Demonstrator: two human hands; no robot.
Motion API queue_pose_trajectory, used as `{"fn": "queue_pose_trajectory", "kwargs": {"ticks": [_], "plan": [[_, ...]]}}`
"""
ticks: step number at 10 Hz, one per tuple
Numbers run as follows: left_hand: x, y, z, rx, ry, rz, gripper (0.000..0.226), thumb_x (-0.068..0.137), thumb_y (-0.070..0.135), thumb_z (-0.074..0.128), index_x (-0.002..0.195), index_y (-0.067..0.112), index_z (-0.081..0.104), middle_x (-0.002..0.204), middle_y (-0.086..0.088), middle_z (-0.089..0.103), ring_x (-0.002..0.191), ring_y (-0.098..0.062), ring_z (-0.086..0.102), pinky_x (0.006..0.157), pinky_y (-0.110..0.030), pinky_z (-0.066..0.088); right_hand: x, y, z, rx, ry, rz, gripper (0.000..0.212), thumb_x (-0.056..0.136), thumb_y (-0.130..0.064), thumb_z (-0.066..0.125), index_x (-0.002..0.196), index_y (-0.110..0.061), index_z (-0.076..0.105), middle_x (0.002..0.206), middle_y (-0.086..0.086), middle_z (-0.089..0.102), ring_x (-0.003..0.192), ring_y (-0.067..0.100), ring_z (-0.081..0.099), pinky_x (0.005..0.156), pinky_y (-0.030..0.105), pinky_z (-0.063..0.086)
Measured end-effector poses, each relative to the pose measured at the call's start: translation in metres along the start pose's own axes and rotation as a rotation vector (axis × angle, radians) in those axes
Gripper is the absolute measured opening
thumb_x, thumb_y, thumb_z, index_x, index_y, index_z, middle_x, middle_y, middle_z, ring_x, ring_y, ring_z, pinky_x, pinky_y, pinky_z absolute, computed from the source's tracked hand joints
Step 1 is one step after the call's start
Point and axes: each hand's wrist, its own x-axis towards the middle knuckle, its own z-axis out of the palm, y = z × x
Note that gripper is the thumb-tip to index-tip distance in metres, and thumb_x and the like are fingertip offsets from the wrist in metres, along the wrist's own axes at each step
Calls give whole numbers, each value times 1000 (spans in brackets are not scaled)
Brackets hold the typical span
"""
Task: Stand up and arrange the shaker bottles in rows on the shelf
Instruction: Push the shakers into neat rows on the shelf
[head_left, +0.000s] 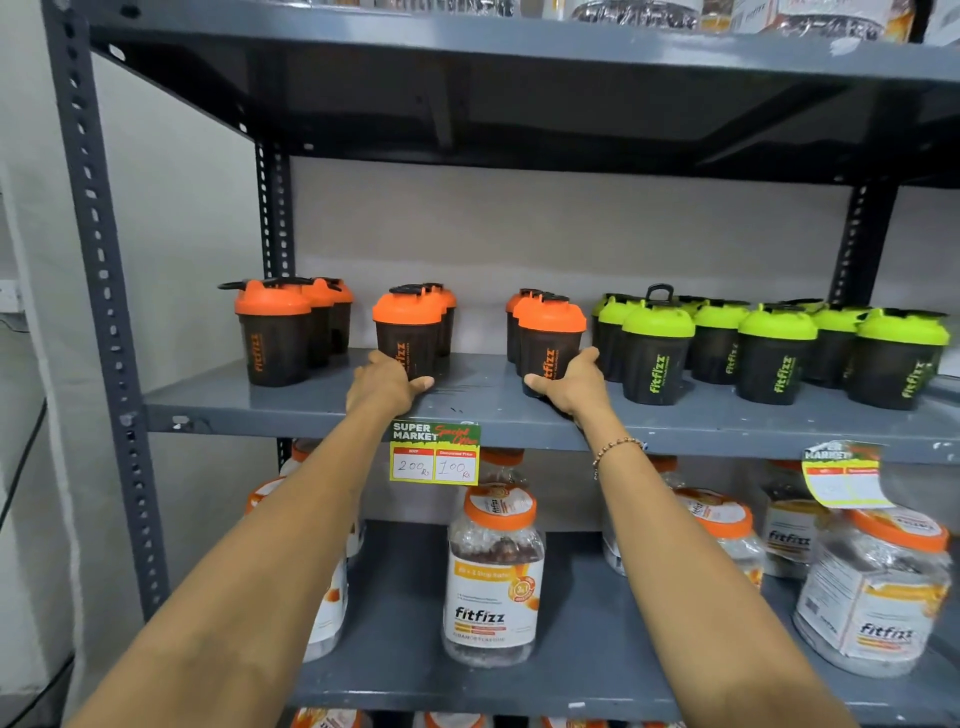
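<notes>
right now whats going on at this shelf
A person is lining up shaker bottles on the middle shelf. The left hand grips the front orange-lidded bottle of the middle row, and the right hand grips the front orange-lidded bottle of the next row. All bottles in view stand upright; the green-lidded ones sit in rows to the right.

Rear orange-lidded shakers (340, 312) hide behind the front bottles (272, 338).

Even, soft indoor light, deep shadow beneath the upper grey metal shelf (519, 47), wide-angle bending at edges, slight blur throughout
</notes>
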Motion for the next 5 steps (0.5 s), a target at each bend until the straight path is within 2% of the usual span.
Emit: {"fn": "queue_pose_trajectory", "kwargs": {"ticks": [3, 4, 5], "plan": [[-5, 1, -4, 20, -25, 13, 78, 84, 52, 63, 133, 0, 32, 131, -20, 52, 119, -36, 52, 94, -44, 47, -9, -4, -3, -49, -17, 2, 76, 77, -33, 75, 128, -4, 26, 134, 20, 44, 122, 36, 48, 97, 44, 44], [-6, 0, -7, 18, -46, 2, 83, 84, 52, 63, 137, -3, 29, 135, -20, 49, 123, -35, 49, 96, -43, 44, -11, -4, -5, -59, -46, 6, 83, 75, -38, 75, 131, -2, 25, 136, 21, 42, 124, 36, 46, 98, 43, 43], [-23, 2, -8, 18, 15, -43, 98, 88, 50, 59, 147, -10, 8, 144, -25, 39, 134, -37, 36, 104, -43, 38, -23, -8, -11, -68, -1, 4, 88, 76, -40, 74, 135, 1, 23, 140, 22, 35, 128, 38, 41, 101, 44, 40]]}}
